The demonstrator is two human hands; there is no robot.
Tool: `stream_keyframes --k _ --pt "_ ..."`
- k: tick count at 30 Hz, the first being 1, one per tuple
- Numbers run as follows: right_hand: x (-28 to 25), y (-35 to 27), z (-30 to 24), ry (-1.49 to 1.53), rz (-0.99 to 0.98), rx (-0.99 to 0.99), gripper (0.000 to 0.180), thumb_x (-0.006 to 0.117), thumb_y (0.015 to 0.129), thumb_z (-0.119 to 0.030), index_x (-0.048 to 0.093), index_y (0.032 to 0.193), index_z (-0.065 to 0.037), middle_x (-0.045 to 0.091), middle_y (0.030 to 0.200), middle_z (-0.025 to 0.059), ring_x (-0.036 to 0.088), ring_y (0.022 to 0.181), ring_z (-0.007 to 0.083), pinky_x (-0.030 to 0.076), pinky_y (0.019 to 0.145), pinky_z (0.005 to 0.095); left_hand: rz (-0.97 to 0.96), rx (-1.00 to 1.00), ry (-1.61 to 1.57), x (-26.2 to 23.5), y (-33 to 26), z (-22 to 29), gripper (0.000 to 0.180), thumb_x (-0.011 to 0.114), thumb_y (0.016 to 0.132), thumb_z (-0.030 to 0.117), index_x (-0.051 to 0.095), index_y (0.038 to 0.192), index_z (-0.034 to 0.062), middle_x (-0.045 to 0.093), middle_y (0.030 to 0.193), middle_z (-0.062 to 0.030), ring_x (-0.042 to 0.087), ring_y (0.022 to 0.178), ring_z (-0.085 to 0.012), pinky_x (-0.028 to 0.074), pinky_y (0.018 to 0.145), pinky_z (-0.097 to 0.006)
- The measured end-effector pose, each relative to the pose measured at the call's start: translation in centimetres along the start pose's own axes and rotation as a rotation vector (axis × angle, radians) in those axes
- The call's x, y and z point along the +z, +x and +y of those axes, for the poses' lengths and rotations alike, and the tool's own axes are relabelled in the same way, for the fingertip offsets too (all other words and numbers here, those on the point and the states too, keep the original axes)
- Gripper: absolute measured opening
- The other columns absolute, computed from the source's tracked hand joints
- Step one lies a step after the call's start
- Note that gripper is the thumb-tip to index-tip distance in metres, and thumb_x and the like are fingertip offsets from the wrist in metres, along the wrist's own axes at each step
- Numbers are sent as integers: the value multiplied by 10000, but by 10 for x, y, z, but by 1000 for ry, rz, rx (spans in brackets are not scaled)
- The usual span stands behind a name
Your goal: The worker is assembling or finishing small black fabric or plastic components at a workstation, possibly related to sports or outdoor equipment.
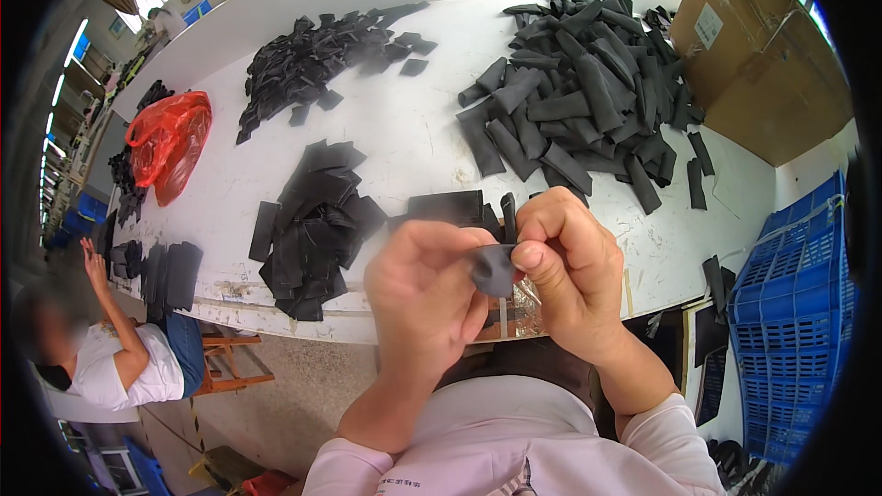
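Observation:
Close to the white table's near edge, my two hands meet on a small dark grey fabric piece [494,272]. My left hand [418,283] has its thumb and fingers closed on the piece's left side; motion blurs it slightly. Thumb and fingertips of my right hand [574,280] pinch the right end. The piece is bent between them, and fingers hide part of it. Just beyond the hands lie a flat black fabric piece [446,207] and a narrow black strip [509,216] standing on end. A stack of flat black pieces [317,230] sits left of my left hand.
Grey tube-like fabric pieces [588,83] are heaped at the far right, beside a cardboard box [772,55]. Smaller black pieces [299,64] lie far left, near a red plastic bag [170,147]. Blue crates [792,321] stand at right. A seated co-worker [129,349] is at left.

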State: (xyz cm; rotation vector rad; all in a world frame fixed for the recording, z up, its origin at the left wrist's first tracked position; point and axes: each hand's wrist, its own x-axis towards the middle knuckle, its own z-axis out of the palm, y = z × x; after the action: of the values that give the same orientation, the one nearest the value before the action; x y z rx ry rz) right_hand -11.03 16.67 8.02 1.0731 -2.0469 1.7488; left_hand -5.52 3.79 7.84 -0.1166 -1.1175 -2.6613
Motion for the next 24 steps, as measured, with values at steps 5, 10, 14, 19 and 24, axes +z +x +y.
stream_keyframes --k 5,10,14,19,24 --pt "-6 5 -13 474 -117 295 113 514 847 -70 473 767 -1 495 756 47 455 586 87 381 536 206 -448 -553 -1057 -6 14 3 356 312 668 -142 328 1011 -50 495 813 -239 299 328 -39 252 263 -186" --pt "-5 21 -4 333 -95 240 163 507 871 -129 488 760 -11 494 714 26 435 561 62 367 495 204 -362 -564 -941 -18 28 11 461 372 743 -94 302 1198 -93 521 934 -242 328 363 -45 283 298 -185" --pt "-2 10 21 314 -132 620 229 505 880 -196 501 731 -22 413 517 -9 405 499 62 325 433 207 -270 -661 -963 -49 37 -14 559 394 757 -16 222 1285 -77 481 1080 -316 302 327 -51 330 306 -178" --pt "4 -14 48 835 -117 851 208 573 843 -233 543 777 -38 476 635 -15 442 537 54 382 475 177 -183 -681 -707 -64 35 -33 337 418 832 26 418 1161 -44 576 915 -181 350 405 -45 293 334 -168" --pt "0 -4 46 671 -177 740 263 553 855 -274 513 742 -40 459 618 -14 409 560 70 353 521 204 -162 -493 -131 -53 26 -16 254 494 821 14 492 1067 -53 584 833 -111 408 475 -49 335 394 -178"
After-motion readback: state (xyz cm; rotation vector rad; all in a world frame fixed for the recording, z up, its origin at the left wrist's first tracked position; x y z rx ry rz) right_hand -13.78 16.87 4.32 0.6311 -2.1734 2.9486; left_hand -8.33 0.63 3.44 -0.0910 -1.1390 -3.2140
